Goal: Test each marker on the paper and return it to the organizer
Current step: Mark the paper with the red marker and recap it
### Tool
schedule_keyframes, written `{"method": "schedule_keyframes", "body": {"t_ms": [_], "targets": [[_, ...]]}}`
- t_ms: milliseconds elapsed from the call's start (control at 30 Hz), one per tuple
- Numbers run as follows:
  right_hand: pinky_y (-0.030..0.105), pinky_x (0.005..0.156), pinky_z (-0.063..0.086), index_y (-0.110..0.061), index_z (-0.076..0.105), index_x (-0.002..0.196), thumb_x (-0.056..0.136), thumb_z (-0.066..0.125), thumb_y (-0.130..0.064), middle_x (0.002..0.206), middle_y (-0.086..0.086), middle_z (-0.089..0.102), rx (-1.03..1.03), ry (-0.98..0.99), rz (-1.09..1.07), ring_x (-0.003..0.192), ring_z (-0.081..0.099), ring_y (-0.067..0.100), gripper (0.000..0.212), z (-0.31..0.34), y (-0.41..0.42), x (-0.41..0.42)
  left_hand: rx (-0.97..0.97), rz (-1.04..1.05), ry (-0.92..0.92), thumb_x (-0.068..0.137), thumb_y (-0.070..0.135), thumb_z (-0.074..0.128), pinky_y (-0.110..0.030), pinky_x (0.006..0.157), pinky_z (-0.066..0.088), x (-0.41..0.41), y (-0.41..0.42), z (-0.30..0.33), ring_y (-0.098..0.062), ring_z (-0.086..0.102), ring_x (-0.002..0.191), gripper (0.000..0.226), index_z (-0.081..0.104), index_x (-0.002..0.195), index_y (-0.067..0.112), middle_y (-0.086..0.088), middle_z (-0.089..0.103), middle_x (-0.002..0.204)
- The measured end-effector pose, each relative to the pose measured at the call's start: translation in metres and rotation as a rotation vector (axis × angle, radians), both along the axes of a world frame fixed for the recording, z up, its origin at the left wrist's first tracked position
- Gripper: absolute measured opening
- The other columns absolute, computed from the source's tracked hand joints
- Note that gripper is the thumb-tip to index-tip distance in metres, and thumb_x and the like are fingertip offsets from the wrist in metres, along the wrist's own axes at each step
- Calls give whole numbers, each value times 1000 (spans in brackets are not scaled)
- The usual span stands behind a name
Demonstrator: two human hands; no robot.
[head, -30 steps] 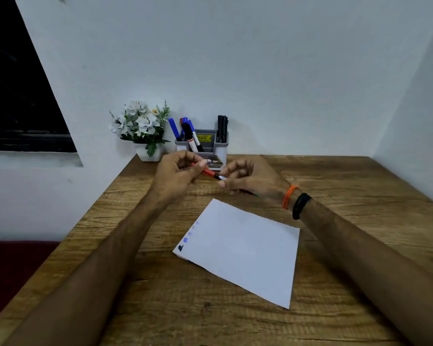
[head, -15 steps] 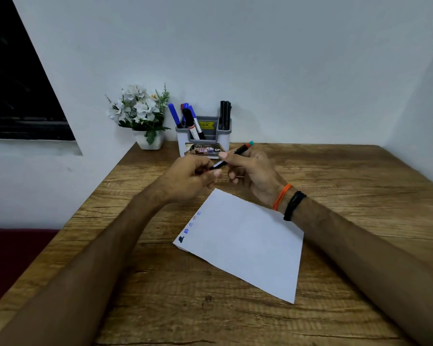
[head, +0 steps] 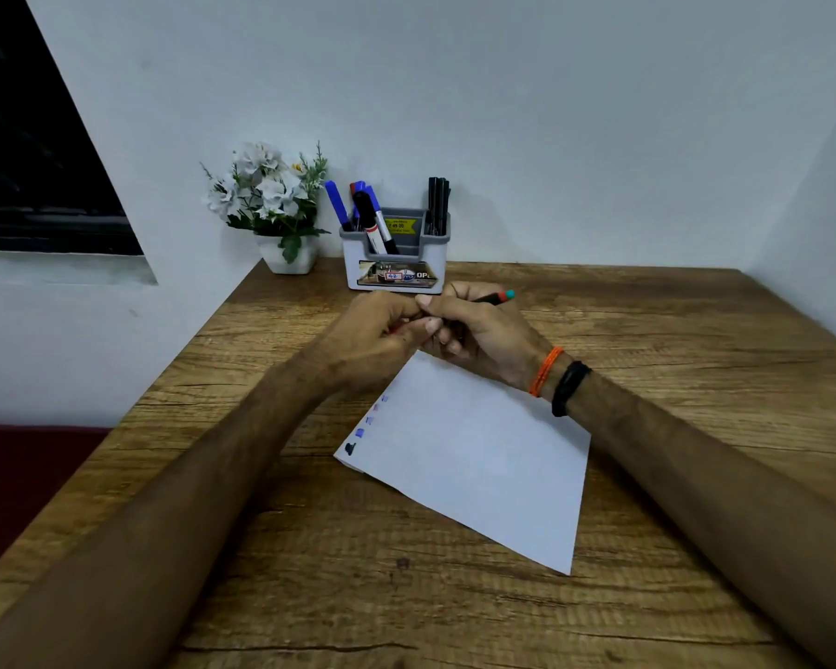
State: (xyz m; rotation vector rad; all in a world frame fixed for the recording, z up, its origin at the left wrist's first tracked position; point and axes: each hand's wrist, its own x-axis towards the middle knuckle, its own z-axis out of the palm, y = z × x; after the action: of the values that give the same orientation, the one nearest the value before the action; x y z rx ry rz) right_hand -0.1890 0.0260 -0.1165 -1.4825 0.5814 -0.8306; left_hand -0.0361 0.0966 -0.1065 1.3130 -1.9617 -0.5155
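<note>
Starting at the upper left of the frame, a dark window gives way to a potted white flower plant (head: 273, 205) standing against the wall, with the grey organizer (head: 396, 260) just to its right at the far edge of the wooden table (head: 672, 340). Blue, red and black markers lean in its left compartment, and a bundle of black pens stands upright in its right one.

Just below the organizer, at the centre of the frame, the two hands meet. The left hand (head: 372, 338) has its fingers curled inward; a sliver of red shows under them, perhaps a cap, but I cannot tell for certain what it holds. Touching it on the right, the right hand (head: 479, 330) grips the marker (head: 495, 297), whose dark barrel ends in a red band and teal tip sticking out toward the upper right. Its long axis runs from the joined fingers up and rightward; the writing end is hidden between the hands.

Directly below both hands lies the paper (head: 479, 456), with small test marks along its left edge. The right hand is the nearer to its upper corner, so the coming stroke probably falls there.
</note>
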Motion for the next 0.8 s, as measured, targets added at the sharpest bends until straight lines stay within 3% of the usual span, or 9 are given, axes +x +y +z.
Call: {"method": "schedule_keyframes", "body": {"t_ms": [100,233,333,433,600,667,800], "targets": [[18,40,35,-13,52,60,94,64,-14,53,2,57,-15,4,-9,40,46,7,36,1,-3,-3,3,-5,24,94,31,50,-46,86,55,0,-1,-1,-12,69,91,23,71,90,23,6,74,90],[18,43,35,-15,52,60,93,66,-17,54,1,54,-49,24,-17,42,44,7,36,1,-7,-7,-14,40,-12,92,53,49,-49,83,54,4,-5,-7,-17,68,94,36,71,99,25,5,73,96],[17,41,35,-13,56,65,92,67,-14,53,0,53,-67,2,-43,41,43,7,29,3,-9,-8,3,82,-21,85,63,53,-35,74,53,8,-6,-6,-4,64,83,41,71,99,29,11,71,90],[19,39,34,-12,64,80,84,69,-18,59,5,55,-43,-40,-75,43,45,10,9,9,-11,-11,83,190,-42,79,57,65,-24,66,39,16,-4,-2,3,54,69,32,71,93,29,13,65,80],[21,44,43,-2,70,104,86,48,-19,67,10,67,28,14,62,49,58,15,33,13,-10,-20,205,288,-150,75,51,73,-29,82,40,31,-3,-2,-5,53,98,24,71,93,35,13,62,111],[20,50,49,1,71,102,90,43,-19,76,15,72,60,60,145,56,65,16,37,11,-5,-21,240,289,-186,73,51,74,-30,86,40,32,-3,-3,-7,52,103,23,70,91,38,12,61,114],[21,55,56,-4,75,88,88,66,-15,77,14,74,26,122,238,60,70,15,14,3,7,-20,282,304,-231,72,48,76,-29,82,40,31,-4,-3,-6,51,91,23,68,92,39,12,57,104]]}}
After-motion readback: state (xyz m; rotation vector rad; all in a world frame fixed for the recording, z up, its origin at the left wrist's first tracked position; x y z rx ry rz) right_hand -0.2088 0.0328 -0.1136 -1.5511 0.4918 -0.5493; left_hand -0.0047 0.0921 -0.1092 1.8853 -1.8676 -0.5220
